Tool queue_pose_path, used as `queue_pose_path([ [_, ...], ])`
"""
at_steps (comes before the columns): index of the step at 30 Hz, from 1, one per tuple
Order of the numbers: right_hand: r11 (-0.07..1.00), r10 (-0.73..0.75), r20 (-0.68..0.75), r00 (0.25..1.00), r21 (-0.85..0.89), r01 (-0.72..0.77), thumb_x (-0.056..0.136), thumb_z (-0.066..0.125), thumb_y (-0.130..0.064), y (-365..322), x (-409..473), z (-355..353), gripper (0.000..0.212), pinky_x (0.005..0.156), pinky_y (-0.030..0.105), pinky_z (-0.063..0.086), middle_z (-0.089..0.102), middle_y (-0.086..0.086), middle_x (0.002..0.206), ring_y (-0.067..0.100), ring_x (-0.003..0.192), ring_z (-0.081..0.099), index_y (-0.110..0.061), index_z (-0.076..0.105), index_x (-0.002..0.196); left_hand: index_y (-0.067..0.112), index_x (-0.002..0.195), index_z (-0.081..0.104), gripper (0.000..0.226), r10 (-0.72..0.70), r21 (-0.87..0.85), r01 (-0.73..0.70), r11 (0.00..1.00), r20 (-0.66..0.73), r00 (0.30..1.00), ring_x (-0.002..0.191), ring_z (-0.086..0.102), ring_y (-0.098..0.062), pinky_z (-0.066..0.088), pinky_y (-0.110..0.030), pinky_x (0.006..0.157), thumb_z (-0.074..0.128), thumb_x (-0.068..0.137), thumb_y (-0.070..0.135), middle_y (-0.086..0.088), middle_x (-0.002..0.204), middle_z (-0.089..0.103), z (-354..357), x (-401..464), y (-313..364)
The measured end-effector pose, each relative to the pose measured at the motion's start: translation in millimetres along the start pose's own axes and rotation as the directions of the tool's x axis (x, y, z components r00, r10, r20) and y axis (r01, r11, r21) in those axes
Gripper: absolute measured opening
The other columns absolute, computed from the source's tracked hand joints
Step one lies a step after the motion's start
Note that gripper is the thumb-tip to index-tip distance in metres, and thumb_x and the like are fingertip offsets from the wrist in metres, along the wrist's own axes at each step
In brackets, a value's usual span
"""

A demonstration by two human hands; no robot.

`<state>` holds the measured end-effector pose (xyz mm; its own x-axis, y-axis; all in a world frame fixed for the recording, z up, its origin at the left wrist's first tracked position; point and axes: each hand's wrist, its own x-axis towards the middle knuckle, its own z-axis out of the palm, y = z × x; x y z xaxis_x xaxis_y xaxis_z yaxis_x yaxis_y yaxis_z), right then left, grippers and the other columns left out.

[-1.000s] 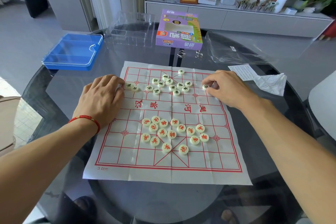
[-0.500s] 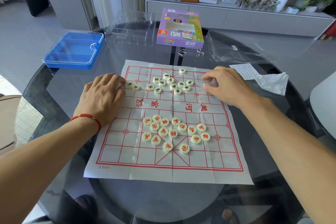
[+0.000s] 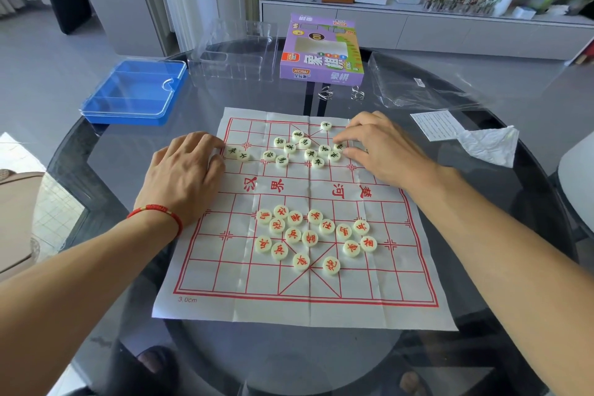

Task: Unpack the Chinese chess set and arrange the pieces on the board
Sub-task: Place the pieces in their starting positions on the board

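- The paper board (image 3: pixel 305 305) lies flat on the round glass table (image 3: pixel 482 347), red grid uppermost, fold creases visible.
- Black-marked pieces (image 3: pixel 291 148) sit in a loose cluster on the far half of the board; one piece (image 3: pixel 326 125) lies apart near the far edge, and two more (image 3: pixel 238 153) lie at the left border.
- Red-marked pieces (image 3: pixel 308 236) are bunched, unordered, on the near half, all face up.
- The left hand (image 3: pixel 186 177) rests palm down at the board's left edge, fingers curled close together, fingertips just beside the two border pieces; whether it holds anything cannot be told.
- The right hand (image 3: pixel 382 151) rests at the right of the black cluster, thumb and forefinger narrowly parted, their tips at a black piece (image 3: pixel 338 146).
- The purple box (image 3: pixel 321 51) stands beyond the board; a clear plastic tray (image 3: pixel 234 51) and a blue case (image 3: pixel 135 90) lie to its left.
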<state>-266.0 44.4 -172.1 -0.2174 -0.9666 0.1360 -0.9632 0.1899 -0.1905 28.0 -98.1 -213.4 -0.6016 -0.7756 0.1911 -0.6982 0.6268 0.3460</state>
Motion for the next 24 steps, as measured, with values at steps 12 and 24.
queue_pose_path([
  [12, 0.961, 0.232, -0.148, 0.961, -0.120, -0.250, 0.092, 0.071, -0.044, 9, 42, 6, 0.030, 0.076, 0.039, 0.049, 0.061, 0.009, 0.111, 0.031, 0.106, 0.059, -0.015, 0.076, 0.090, 0.031, 0.129, 0.052, 0.051, 0.014, 0.022, -0.014, 1.000, -0.019, 1.000, 0.137, 0.040, -0.022, 0.027, -0.047, 0.116, 0.015, 0.098, 0.050, 0.005, 0.143, 0.050, 0, 1, -1],
  [24, 0.986, 0.165, -0.079, 0.983, -0.011, -0.166, 0.095, 0.070, -0.027, 17, 35, 2, 0.021, 0.077, 0.036, 0.048, 0.065, 0.000, 0.107, 0.022, 0.096, 0.062, -0.024, 0.073, 0.116, 0.030, 0.130, 0.051, 0.052, 0.023, 0.028, -0.022, 0.999, -0.019, 1.000, 0.137, 0.040, -0.022, 0.026, -0.047, 0.116, 0.015, 0.098, 0.050, 0.005, 0.143, 0.050, 1, 0, 0],
])
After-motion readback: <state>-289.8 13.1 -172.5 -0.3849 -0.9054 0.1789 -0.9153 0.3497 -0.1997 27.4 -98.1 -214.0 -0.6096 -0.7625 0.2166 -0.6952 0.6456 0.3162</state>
